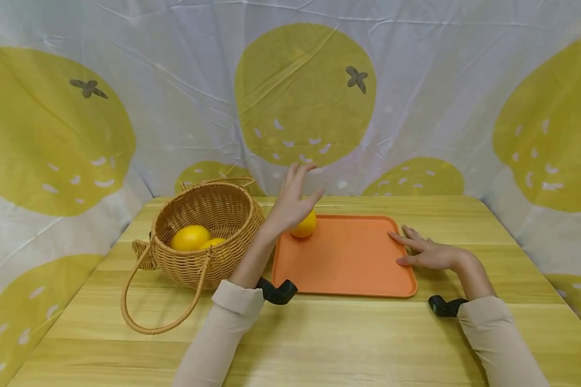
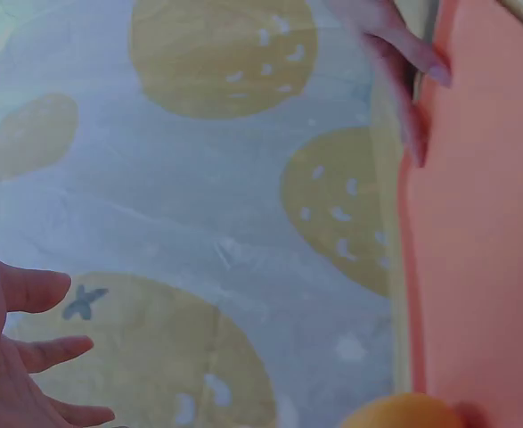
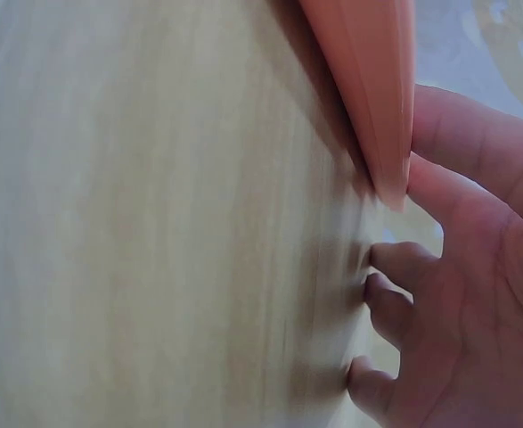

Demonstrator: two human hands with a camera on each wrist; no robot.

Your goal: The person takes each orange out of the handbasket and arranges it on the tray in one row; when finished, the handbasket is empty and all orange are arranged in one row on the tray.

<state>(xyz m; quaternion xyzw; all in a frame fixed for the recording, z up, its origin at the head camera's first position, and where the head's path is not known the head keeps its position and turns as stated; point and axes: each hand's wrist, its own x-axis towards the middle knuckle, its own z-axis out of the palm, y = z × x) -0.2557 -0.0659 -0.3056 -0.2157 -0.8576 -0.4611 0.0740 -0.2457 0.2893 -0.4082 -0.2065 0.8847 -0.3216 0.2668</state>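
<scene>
My left hand [image 1: 290, 207] is raised with its fingers spread and nothing in it. Just beyond and below it, a round yellow-orange fruit [image 1: 304, 224] sits at the back left of the orange tray [image 1: 348, 258]; the hand partly hides it. That fruit [image 2: 404, 415] also shows at the bottom of the left wrist view, apart from the fingers. At the tray's right edge, my right hand [image 1: 428, 253] touches the rim with thumb and index finger. In the right wrist view, its other fingertips [image 3: 388, 299] rest on the table beside the tray [image 3: 377, 107].
Left of the tray stands a wicker basket [image 1: 179, 263] with two yellow-orange fruits [image 1: 190, 237] visible inside. One handle [image 1: 162, 329] droops onto the table toward the front. A fruit-print cloth [image 1: 426, 107] hangs behind the wooden table [image 1: 358, 344].
</scene>
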